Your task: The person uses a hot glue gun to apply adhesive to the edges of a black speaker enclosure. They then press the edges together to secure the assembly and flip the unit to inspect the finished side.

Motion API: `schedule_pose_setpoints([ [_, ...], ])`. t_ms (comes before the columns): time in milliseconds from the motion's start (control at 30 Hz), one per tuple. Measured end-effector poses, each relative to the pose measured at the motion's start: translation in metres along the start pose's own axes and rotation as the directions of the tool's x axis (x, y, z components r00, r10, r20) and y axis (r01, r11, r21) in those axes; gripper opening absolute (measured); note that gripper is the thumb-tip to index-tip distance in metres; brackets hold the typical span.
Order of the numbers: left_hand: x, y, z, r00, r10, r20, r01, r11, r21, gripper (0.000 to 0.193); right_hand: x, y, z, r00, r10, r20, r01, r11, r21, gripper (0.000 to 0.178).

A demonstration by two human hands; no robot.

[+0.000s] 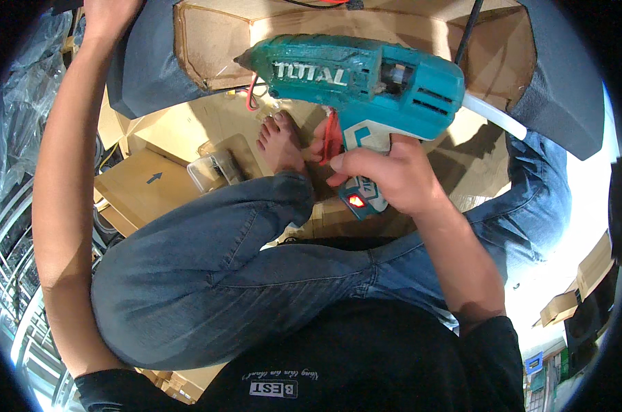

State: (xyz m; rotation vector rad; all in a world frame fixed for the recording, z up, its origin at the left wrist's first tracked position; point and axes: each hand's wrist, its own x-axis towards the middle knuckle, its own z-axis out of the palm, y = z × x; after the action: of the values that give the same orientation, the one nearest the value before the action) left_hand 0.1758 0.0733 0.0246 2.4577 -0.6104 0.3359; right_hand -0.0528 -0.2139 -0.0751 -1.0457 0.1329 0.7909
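A teal hot glue gun (311, 72) is in my right hand (390, 168), its fingers wrapped round the grip and trigger. The nozzle points left, across the opening of a dark-covered box-like cabinet (561, 82) with bare brown inner walls. A white glue stick (496, 115) sticks out of the gun's back end. On the battery base of the grip glows a red light. My left hand (110, 19) is at the top left, by the cabinet's left end; its fingers are cut off by the picture's edge.
Red and black wires (252, 96) hang below the gun's nozzle. My bare foot (280, 143) rests on the floor beside a clear plastic box (215, 170) and a cardboard box (142, 182). Clear plastic wrap (36, 103) and a metal wire rack (26, 329) stand left. More cardboard (560, 309) lies right.
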Motion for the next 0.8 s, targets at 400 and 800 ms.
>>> schedule_pose_setpoints([
  [400,0.003,-0.031,-0.029,0.946,0.153,0.287,-0.240,0.923,0.301,0.034,-0.027,-0.022,-0.018,0.972,0.023,0.234,0.008,0.991,-0.130,0.037],
  [800,-0.018,0.000,-0.071,0.871,-0.045,0.489,-0.095,0.962,0.258,0.060,-0.063,-0.030,-0.017,0.962,-0.091,0.257,0.081,0.996,0.048,0.039],
])
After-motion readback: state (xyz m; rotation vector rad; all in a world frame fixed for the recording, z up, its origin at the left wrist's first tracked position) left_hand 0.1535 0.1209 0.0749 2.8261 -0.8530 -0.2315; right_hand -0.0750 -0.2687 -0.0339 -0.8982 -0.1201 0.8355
